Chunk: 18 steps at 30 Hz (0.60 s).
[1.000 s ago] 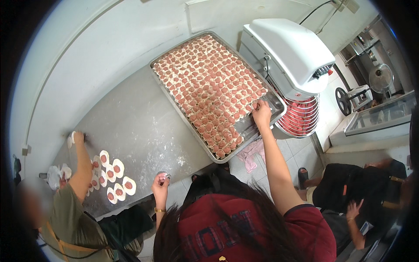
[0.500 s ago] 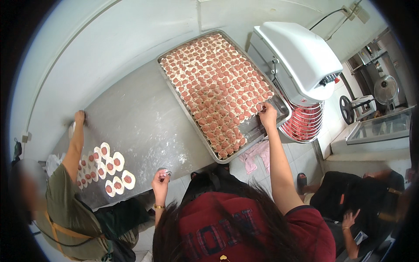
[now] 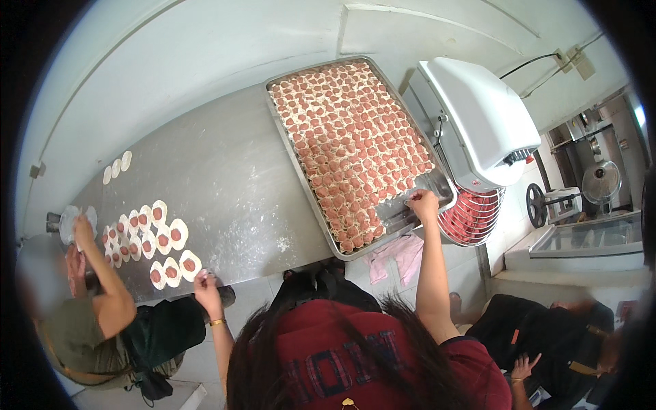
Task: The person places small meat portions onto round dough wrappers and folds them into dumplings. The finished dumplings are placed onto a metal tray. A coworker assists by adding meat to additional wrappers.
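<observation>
My right hand [image 3: 425, 205] is over the near right corner of a large metal tray [image 3: 298, 171]. Its fingers are pinched together at the edge of the packed rows of small open dumplings [image 3: 355, 137], thin dough with pink meat filling. What the fingertips hold, if anything, is too small to tell. My left hand [image 3: 207, 292], with a bracelet at the wrist, is at the table's near edge, fingers curled together with a small greyish thing at their tips. Right beside it lies a flat dough wrapper [image 3: 190, 264] topped with meat, at the end of several rows of such wrappers [image 3: 141, 239].
The tray rests on a floury steel table [image 3: 225, 184]. A white mixer [image 3: 478, 116] with a wire guard over red meat [image 3: 471, 215] stands to its right. At the left a co-worker [image 3: 102, 307] handles a plastic bag [image 3: 70, 222]; another person [image 3: 540, 328] is at the lower right.
My left hand has moved left to the filled wrappers. My right hand has drawn back slightly from the dumplings' edge. The co-worker's arm has left the far wrappers for the bag.
</observation>
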Available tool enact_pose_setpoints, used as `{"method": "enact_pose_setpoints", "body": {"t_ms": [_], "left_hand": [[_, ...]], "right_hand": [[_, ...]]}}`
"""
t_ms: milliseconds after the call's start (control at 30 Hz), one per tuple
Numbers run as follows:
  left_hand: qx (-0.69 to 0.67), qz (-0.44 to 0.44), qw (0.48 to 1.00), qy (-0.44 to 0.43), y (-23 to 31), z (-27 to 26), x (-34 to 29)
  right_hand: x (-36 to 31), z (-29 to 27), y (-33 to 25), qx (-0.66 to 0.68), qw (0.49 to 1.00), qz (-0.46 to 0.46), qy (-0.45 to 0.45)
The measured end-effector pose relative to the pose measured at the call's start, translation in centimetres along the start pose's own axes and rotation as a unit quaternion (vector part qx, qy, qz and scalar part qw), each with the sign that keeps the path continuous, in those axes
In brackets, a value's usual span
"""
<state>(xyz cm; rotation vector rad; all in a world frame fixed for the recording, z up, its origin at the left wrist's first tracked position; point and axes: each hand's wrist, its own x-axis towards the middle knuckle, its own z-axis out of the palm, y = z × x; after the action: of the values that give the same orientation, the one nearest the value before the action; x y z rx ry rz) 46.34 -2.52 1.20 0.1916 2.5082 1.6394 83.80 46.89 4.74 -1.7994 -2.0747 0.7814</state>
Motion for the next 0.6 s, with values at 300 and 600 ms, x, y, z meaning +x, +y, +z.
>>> {"method": "enact_pose_setpoints", "body": {"t_ms": [300,600], "left_hand": [[-0.022,-0.096,0.978,0.181,-0.2,-1.7,3.0],[0.055,-0.155,0.977,0.134,-0.2,-2.8,5.1]], "right_hand": [[-0.1,1.6,-1.4,0.031,0.997,0.000,0.070],[-3.0,-0.2,-2.4,-0.039,0.998,-0.049,-0.005]]}}
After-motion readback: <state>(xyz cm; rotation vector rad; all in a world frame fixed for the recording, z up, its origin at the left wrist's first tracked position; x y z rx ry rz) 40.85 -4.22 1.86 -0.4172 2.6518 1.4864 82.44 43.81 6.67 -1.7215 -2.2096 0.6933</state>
